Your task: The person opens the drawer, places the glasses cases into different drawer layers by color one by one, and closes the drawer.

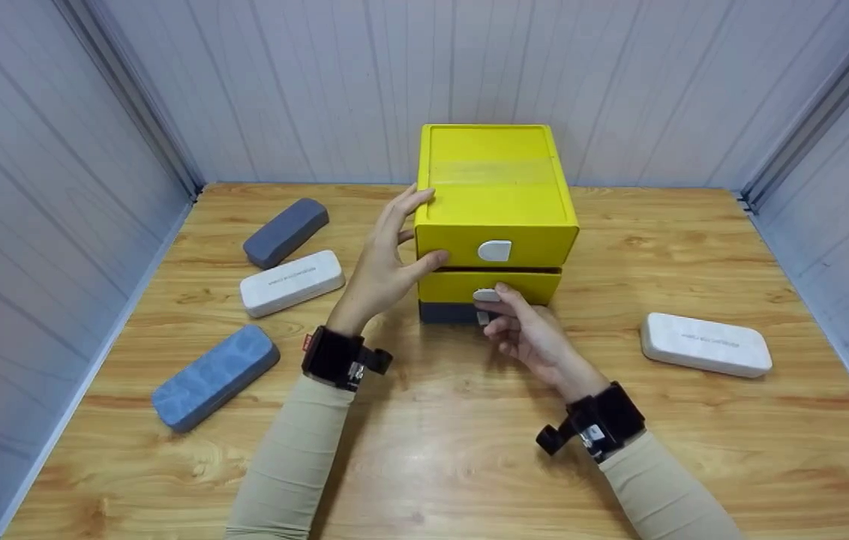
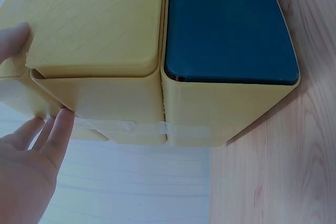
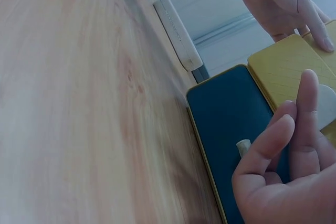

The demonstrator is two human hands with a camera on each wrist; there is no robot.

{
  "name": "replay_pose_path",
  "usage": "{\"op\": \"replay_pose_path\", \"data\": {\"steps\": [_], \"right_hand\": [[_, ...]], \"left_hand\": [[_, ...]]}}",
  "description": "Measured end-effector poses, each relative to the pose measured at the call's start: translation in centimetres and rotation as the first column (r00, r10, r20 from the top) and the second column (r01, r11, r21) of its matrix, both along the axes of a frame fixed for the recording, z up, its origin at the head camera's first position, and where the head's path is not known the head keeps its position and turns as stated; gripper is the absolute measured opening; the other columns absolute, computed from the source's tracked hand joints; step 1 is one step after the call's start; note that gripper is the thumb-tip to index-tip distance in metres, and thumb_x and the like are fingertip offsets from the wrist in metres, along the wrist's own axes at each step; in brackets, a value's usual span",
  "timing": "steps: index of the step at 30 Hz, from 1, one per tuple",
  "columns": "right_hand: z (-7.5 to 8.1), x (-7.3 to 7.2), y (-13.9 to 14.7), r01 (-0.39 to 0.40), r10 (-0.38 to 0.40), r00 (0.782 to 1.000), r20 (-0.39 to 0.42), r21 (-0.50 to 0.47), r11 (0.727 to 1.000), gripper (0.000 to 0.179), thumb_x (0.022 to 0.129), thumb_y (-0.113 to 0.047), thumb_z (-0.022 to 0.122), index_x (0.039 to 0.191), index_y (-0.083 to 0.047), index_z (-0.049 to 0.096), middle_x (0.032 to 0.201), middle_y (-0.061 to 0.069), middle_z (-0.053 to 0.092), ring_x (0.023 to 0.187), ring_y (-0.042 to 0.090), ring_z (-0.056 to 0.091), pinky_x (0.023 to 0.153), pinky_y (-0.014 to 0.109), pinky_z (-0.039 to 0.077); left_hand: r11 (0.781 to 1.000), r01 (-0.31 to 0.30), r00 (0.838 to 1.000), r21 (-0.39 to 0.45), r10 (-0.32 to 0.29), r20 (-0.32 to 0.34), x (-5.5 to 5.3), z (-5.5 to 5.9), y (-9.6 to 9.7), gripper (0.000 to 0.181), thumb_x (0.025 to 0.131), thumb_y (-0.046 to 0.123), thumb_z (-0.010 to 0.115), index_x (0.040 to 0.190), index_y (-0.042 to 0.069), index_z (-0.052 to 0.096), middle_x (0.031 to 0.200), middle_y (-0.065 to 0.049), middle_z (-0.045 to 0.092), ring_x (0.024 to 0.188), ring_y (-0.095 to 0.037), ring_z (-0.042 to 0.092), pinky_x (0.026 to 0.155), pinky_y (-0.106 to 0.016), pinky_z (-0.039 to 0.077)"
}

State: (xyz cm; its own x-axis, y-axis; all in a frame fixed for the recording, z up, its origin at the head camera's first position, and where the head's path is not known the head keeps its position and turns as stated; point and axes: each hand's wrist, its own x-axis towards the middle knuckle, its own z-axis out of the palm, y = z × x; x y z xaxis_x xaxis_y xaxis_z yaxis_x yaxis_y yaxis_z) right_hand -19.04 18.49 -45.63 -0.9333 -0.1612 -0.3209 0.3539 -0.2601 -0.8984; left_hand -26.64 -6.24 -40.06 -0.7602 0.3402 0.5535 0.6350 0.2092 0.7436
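Note:
A yellow drawer cabinet (image 1: 499,172) stands on the table, with a dark blue bottom drawer (image 2: 231,30) under two yellow ones. My left hand (image 1: 383,259) rests on its upper left corner, fingers long along the side and thumb on the front. With thumb and fingers, my right hand (image 1: 533,334) pinches the white handle (image 1: 486,295) of the middle drawer (image 1: 447,287). That drawer's front stands slightly out from its frame in the left wrist view. The top drawer carries a white handle (image 1: 495,250) too. The bottom drawer's small handle (image 3: 243,147) sits beside my right fingers.
Left of the cabinet lie a dark grey case (image 1: 286,232), a white case (image 1: 292,283) and a blue case (image 1: 216,377). Another white case (image 1: 706,344) lies on the right. Panelled walls (image 1: 304,90) enclose the wooden table (image 1: 424,480) at the back and sides.

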Motion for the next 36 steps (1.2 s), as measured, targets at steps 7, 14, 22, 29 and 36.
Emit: {"op": "replay_pose_path", "data": {"steps": [7, 14, 22, 29, 36], "right_hand": [[0.2, 0.5, 0.2, -0.044, 0.044, 0.999, -0.007, 0.038, 0.998, 0.045, 0.106, -0.05, 0.061, 0.128, -0.014, 0.077, 0.083, -0.001, 0.076, 0.076, 0.011, 0.068, 0.064, 0.022, 0.05], [0.1, 1.3, 0.6, -0.063, 0.063, 0.998, -0.002, 0.061, 0.996, 0.045, 0.106, -0.049, 0.063, 0.129, -0.013, 0.077, 0.102, 0.006, 0.078, 0.076, 0.011, 0.068, 0.065, 0.023, 0.05], [0.3, 2.0, 0.7, -0.086, 0.086, 0.996, 0.013, 0.049, 0.995, 0.046, 0.105, -0.049, 0.064, 0.132, -0.013, 0.074, 0.122, 0.011, 0.075, 0.076, 0.011, 0.068, 0.063, 0.022, 0.051], [0.3, 2.6, 1.0, -0.134, 0.133, 0.991, 0.018, 0.069, 0.989, 0.048, 0.107, -0.05, 0.061, 0.134, -0.014, 0.073, 0.108, 0.001, 0.078, 0.077, 0.011, 0.068, 0.067, 0.022, 0.05], [0.4, 3.6, 1.4, -0.169, 0.167, 0.986, 0.022, 0.097, 0.981, 0.046, 0.107, -0.05, 0.059, 0.132, -0.014, 0.074, 0.097, -0.001, 0.078, 0.078, 0.012, 0.069, 0.073, 0.024, 0.052]], "left_hand": [[1.0, -0.002, 1.0, 0.006, 0.002, 0.004, 0.0, 0.0, 0.0, 0.076, 0.095, 0.027, 0.082, 0.16, 0.02, 0.044, 0.172, -0.007, 0.03, 0.15, -0.021, 0.041, 0.112, -0.04, 0.05], [1.0, -0.003, 1.0, 0.007, 0.003, 0.009, 0.0, 0.0, -0.1, 0.077, 0.095, 0.026, 0.083, 0.161, 0.02, 0.044, 0.172, -0.007, 0.03, 0.15, -0.02, 0.041, 0.112, -0.039, 0.05], [1.0, -0.009, 1.0, -0.002, 0.009, 0.011, 0.1, 0.1, -0.1, 0.077, 0.094, 0.025, 0.083, 0.16, 0.02, 0.044, 0.172, -0.006, 0.031, 0.15, -0.021, 0.041, 0.112, -0.038, 0.05], [1.0, -0.017, 1.0, -0.024, 0.017, 0.022, 0.2, 0.1, -0.1, 0.077, 0.095, 0.03, 0.082, 0.161, 0.021, 0.043, 0.172, -0.006, 0.029, 0.15, -0.021, 0.041, 0.113, -0.038, 0.049], [0.999, -0.025, 0.999, -0.029, 0.025, 0.021, 0.1, 0.0, 0.0, 0.078, 0.094, 0.031, 0.082, 0.161, 0.023, 0.043, 0.172, -0.005, 0.029, 0.15, -0.021, 0.041, 0.112, -0.038, 0.05]]}}
